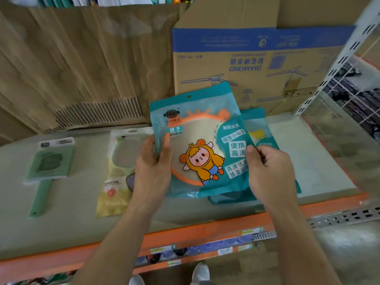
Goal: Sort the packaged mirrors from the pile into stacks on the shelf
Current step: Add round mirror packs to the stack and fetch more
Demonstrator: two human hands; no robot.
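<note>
I hold a teal mirror packet (197,140) with an orange-framed round mirror and a cartoon sheep above the shelf (82,202). My left hand (153,161) grips its left edge, thumb on the front. My right hand (267,167) pinches its right edge. Beneath and to the right, a stack of similar teal packets (259,128) lies on the shelf, partly hidden. A yellow packet with a handled mirror (119,171) lies left of my left hand. Farther left lies a green handled mirror in its wrapper (49,167).
A large cardboard box (257,64) printed "DIAMOND" stands at the back right, corrugated cardboard sheets (82,68) at the back left. A white slotted upright (337,58) and wire grid bound the right side. The shelf has an orange front edge (205,229).
</note>
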